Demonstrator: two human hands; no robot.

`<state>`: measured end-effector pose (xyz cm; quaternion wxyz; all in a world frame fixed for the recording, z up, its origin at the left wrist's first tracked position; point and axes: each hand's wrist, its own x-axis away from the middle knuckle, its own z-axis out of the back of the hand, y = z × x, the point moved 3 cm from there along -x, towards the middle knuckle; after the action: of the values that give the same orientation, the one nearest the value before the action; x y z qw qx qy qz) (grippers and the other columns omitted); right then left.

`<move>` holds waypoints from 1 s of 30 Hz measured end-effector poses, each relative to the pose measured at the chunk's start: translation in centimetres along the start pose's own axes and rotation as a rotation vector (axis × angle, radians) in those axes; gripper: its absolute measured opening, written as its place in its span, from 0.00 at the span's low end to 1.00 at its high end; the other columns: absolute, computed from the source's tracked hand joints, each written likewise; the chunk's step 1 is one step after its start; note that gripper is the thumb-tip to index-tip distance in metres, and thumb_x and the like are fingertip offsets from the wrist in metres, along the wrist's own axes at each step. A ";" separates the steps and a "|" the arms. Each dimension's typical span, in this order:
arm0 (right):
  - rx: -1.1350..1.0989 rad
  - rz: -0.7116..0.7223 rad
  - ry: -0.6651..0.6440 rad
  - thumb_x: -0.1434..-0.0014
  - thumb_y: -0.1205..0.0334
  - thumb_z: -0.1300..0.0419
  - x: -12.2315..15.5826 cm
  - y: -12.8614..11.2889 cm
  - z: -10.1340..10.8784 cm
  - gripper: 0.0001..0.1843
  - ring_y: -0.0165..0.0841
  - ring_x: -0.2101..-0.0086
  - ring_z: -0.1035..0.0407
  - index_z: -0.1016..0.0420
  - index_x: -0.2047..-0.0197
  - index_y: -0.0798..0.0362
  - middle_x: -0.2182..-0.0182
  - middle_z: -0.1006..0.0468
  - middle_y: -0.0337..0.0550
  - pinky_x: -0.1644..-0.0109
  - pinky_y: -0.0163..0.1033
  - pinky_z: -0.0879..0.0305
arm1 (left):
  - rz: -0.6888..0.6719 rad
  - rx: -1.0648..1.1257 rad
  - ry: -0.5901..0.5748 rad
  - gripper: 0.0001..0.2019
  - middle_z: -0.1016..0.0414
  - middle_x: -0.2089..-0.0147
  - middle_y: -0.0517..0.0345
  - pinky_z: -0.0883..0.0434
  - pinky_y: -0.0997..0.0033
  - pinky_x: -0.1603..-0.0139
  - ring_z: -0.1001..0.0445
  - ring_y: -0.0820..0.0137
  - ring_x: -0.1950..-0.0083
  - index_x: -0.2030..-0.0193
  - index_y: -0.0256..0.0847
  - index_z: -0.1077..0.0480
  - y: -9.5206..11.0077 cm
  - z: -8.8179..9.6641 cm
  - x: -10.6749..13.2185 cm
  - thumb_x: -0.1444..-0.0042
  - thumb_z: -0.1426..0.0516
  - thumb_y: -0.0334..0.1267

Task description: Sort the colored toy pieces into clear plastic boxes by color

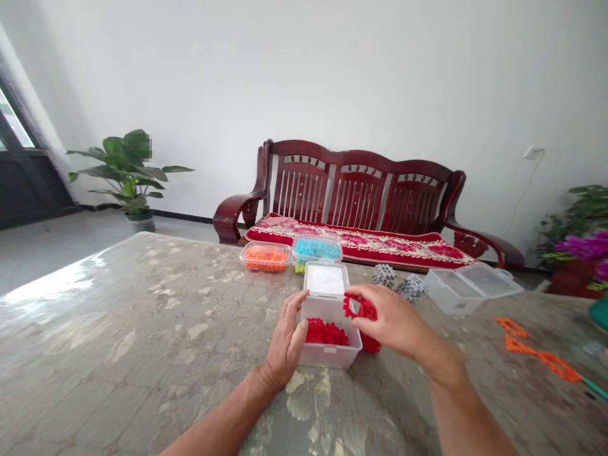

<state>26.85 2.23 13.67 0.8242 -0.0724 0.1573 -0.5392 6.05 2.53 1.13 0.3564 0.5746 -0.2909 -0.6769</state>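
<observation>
Right grip (396,316): pinched on a held red piece (350,306), thumb below, fingers above, over the right wall of the see-through box (330,358). Could be more than one piece in there, can't tell. Left grip (287,339): laid along the box's left side, thumb and fingers apart; can't tell if it's squeezing the wall.

Handling, my read: red pieces are light, stiff moulded plastic, toothed edges, open centre. Low slip risk, not fragile, but teeth likely snag on neighbours. Best hold: pinch across the rim or opposite toothed edges. Box probably light too, thin-walled, smooth, may skid; brace a side wall, keep load off the raised lid (327,278).

Red locations: one held, a heap inside the box (325,332), more on the bench (190,354) just outside its right wall (370,344).

Counts:
- see-through box under the hands: 1, lid up
- orange-filled tub (266,258): 1
- blue-filled tub (317,250): 1; yellow-green bits (299,268) show below it, container unclear
- grey stacks: 2, one left (384,275), one right (412,287)
- second hinged box (453,296): 1, lid folded open
- loose orange pieces (560,367): at least 3
- green stick (595,388): 1
- individual reds, greys: overlapped, not countable
</observation>
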 end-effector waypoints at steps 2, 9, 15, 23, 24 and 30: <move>-0.044 0.104 -0.058 0.47 0.64 0.39 -0.2 -1.2 -1.1 0.26 0.40 0.50 0.30 0.26 0.43 0.48 0.48 0.22 0.45 0.43 0.44 0.37 | -0.005 -0.008 -0.001 0.23 0.38 0.35 0.47 0.42 0.47 0.33 0.38 0.55 0.35 0.32 0.45 0.43 0.0 0.0 0.0 0.31 0.54 0.46; -0.005 0.186 -0.092 0.47 0.71 0.42 -1.1 -1.4 -3.6 0.27 0.39 0.46 0.34 0.26 0.43 0.51 0.46 0.23 0.44 0.39 0.44 0.41 | -0.005 -0.022 -0.013 0.22 0.40 0.34 0.47 0.42 0.48 0.33 0.39 0.55 0.35 0.32 0.46 0.44 0.1 0.0 0.0 0.30 0.55 0.46; 0.085 0.041 -0.017 0.45 0.69 0.44 -0.6 0.7 -1.2 0.24 0.40 0.47 0.32 0.25 0.45 0.50 0.46 0.23 0.46 0.41 0.45 0.39 | -0.005 -0.023 -0.023 0.23 0.40 0.34 0.47 0.42 0.47 0.34 0.40 0.55 0.34 0.32 0.45 0.44 0.3 0.0 0.0 0.31 0.55 0.46; 0.110 -0.258 -0.131 0.44 0.54 0.40 0.7 6.0 -0.6 0.29 0.45 0.47 0.29 0.28 0.40 0.50 0.45 0.23 0.51 0.42 0.46 0.38 | 0.007 -0.027 -0.017 0.22 0.40 0.34 0.46 0.41 0.49 0.34 0.40 0.55 0.34 0.33 0.44 0.43 0.3 0.0 -0.1 0.31 0.55 0.45; 0.099 -0.270 -0.149 0.45 0.54 0.39 0.8 6.4 -0.8 0.29 0.45 0.47 0.28 0.28 0.40 0.50 0.45 0.22 0.50 0.42 0.45 0.37 | 0.007 -0.029 -0.016 0.22 0.40 0.34 0.47 0.41 0.49 0.34 0.40 0.55 0.34 0.33 0.44 0.43 0.3 0.0 -0.1 0.31 0.55 0.45; 0.088 -0.314 -0.189 0.49 0.57 0.38 0.5 6.3 -0.9 0.30 0.45 0.49 0.27 0.27 0.41 0.48 0.46 0.22 0.48 0.47 0.44 0.35 | -0.009 -0.040 -0.018 0.22 0.40 0.34 0.48 0.43 0.50 0.33 0.41 0.56 0.33 0.33 0.45 0.43 0.4 0.1 0.0 0.31 0.55 0.45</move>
<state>32.21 4.40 10.89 0.7432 -0.1102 0.0421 -0.6585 6.05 2.35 1.45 0.3620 0.5625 -0.2777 -0.6896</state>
